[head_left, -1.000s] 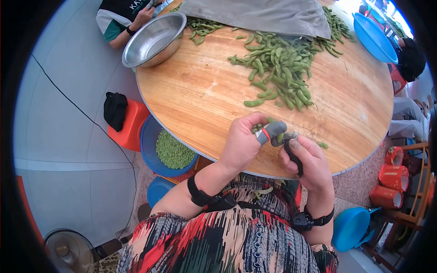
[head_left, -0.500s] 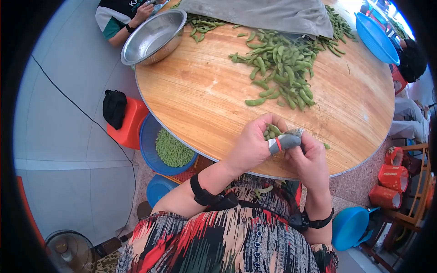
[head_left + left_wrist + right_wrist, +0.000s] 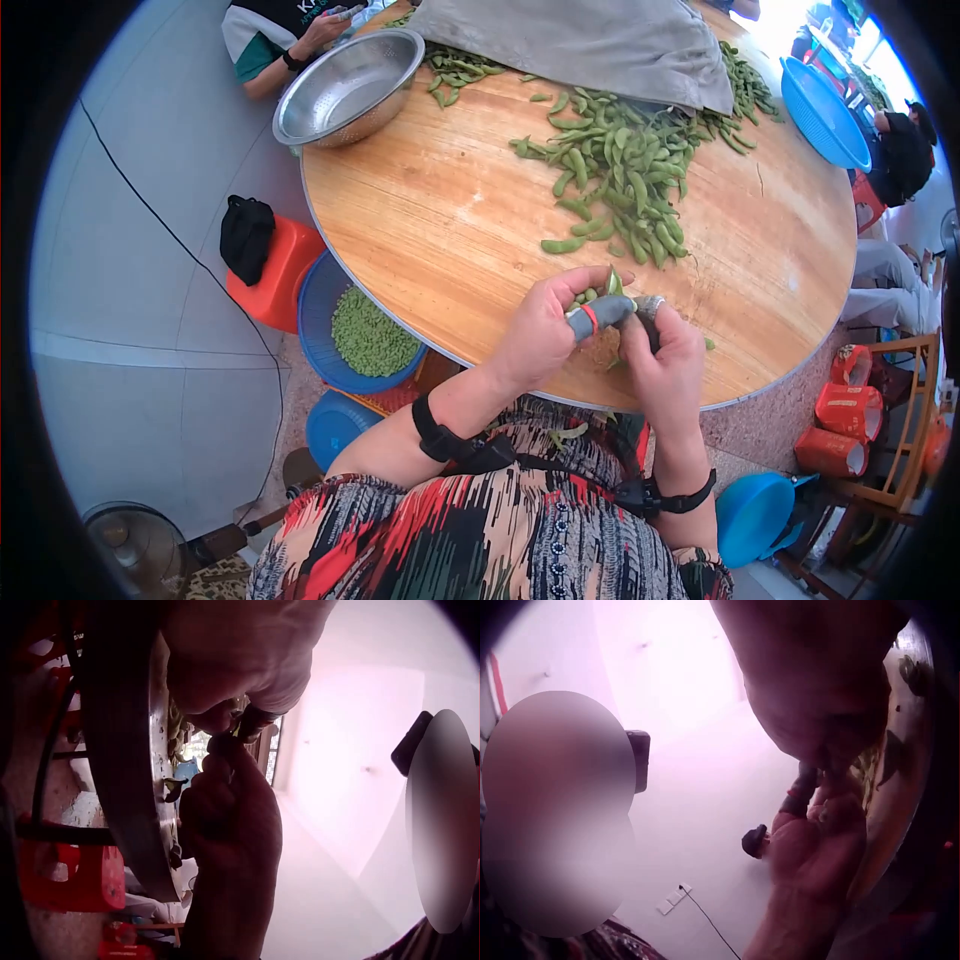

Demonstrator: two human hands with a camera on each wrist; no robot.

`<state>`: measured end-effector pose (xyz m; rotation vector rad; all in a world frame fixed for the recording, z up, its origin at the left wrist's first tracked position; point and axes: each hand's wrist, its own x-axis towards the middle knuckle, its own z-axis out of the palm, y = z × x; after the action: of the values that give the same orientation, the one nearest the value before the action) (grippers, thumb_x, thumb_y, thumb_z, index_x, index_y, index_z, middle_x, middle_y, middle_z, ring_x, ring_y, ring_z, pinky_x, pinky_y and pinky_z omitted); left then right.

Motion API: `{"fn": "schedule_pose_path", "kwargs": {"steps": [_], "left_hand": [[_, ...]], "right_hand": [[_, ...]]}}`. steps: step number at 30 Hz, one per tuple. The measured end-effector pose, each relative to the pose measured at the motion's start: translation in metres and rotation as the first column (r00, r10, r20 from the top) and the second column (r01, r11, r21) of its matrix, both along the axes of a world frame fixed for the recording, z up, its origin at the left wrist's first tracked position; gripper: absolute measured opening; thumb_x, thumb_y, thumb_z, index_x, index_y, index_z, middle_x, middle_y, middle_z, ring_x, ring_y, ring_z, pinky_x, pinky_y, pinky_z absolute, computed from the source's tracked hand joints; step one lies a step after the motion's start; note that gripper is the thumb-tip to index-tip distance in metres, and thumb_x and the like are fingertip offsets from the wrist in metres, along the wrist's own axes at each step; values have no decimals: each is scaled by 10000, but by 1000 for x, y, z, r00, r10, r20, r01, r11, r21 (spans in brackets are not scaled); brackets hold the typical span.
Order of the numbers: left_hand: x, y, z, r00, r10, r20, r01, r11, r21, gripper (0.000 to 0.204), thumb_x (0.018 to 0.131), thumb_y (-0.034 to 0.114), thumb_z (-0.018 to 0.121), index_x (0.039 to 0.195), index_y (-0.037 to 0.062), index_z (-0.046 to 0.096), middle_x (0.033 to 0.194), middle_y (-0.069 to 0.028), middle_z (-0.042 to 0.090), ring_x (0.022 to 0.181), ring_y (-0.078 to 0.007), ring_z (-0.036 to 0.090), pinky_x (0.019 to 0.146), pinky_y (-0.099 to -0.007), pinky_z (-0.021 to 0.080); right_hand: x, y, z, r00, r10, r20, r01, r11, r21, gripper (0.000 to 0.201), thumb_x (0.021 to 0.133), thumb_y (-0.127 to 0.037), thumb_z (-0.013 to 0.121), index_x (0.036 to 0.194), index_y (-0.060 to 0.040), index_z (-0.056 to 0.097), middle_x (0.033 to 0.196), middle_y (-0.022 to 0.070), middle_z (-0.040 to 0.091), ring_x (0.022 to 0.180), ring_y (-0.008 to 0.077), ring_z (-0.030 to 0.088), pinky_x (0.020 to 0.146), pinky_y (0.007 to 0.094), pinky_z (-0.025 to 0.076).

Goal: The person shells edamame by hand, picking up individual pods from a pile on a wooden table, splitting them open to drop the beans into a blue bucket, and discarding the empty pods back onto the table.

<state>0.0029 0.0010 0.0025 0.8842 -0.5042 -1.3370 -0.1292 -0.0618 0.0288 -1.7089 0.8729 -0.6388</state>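
Observation:
My left hand (image 3: 545, 325), its thumb in a grey cover with a red band, grips several green pods; one opened pod (image 3: 614, 282) stands up by the thumb tip. Against that thumb my right hand (image 3: 667, 350) is curled round a small dark tool (image 3: 648, 328), mostly hidden by the fingers. Both hands meet over the near edge of the round wooden table (image 3: 420, 220). Beyond them lies a heap of green pods (image 3: 640, 170). In the left wrist view both hands are dark, and the pod between them shows only as a green sliver.
A steel colander (image 3: 350, 85) stands at the table's left edge, a blue basket (image 3: 825, 110) at the right. Grey cloth (image 3: 580, 45) covers pods at the back. Below left are a blue basin of shelled beans (image 3: 372, 332) and a red stool (image 3: 285, 275). Other people sit around the table.
The hands have stayed together at the table's near edge. An opened pod now stands up at the left thumb, where the thumb cover lay across the right fingers. The head view has shifted slightly.

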Motion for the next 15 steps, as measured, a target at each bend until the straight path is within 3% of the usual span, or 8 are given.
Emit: {"fn": "schedule_pose_path", "kwargs": {"steps": [3,4,6,8,10,11,14,15], "left_hand": [[5,-2,-3,969,-8,-246,0,1000,-31,335,862,117,575,1168,-7,515,877,9,571,658,-12,476,501,-121,332],[6,-2,-2,925,-20,-379,5,999,-42,335,870,119,563,1177,-4,509,873,13,566,644,-10,465,496,-125,328],[8,-1,-2,912,-1,-410,-23,998,-54,335,865,111,571,1175,0,510,876,15,563,649,-6,468,492,-123,324],[5,-2,-1,897,20,-441,-55,996,-67,336,860,102,578,1174,4,511,878,18,560,654,-3,471,488,-122,319],[-1,-4,0,964,138,-226,-146,989,-19,321,853,74,586,1162,14,522,875,21,571,637,4,471,476,-121,307],[1,-4,-2,963,144,-229,-153,988,-23,321,853,74,586,1162,14,522,875,21,571,637,4,471,476,-121,307],[4,-5,-6,973,135,-187,-147,988,-51,317,844,59,597,1153,26,532,873,25,582,618,11,469,469,-123,306],[4,-6,-5,966,158,-205,-168,985,-31,318,843,58,599,1153,29,534,871,25,587,610,14,464,467,-125,304]], "right_hand": [[9,5,5,978,-138,-156,42,866,-498,72,791,-70,587,760,-17,549,635,143,567,544,300,561,499,356,434],[12,7,5,979,-133,-157,36,864,-503,72,791,-70,587,760,-17,549,635,143,567,544,300,561,499,356,434],[16,11,7,931,-177,-320,-81,754,-652,91,774,-95,598,748,-38,532,645,133,574,582,316,582,510,387,450],[20,10,10,934,-174,-314,-81,750,-656,110,761,-121,608,757,-52,522,657,126,574,584,312,586,511,394,459],[26,11,16,916,-196,-350,-73,775,-627,117,763,-102,596,707,-41,513,632,136,572,570,332,571,508,397,447],[27,9,14,916,-192,-351,-80,772,-631,117,763,-102,596,707,-41,513,632,136,572,570,332,571,508,397,447],[24,-4,4,945,-115,-305,-53,869,-491,123,780,-90,580,689,-22,533,543,96,543,485,245,554,467,345,411],[24,-8,4,974,-58,-218,-5,960,-281,119,789,-86,574,699,-13,550,516,65,518,470,176,518,454,314,384]]}}
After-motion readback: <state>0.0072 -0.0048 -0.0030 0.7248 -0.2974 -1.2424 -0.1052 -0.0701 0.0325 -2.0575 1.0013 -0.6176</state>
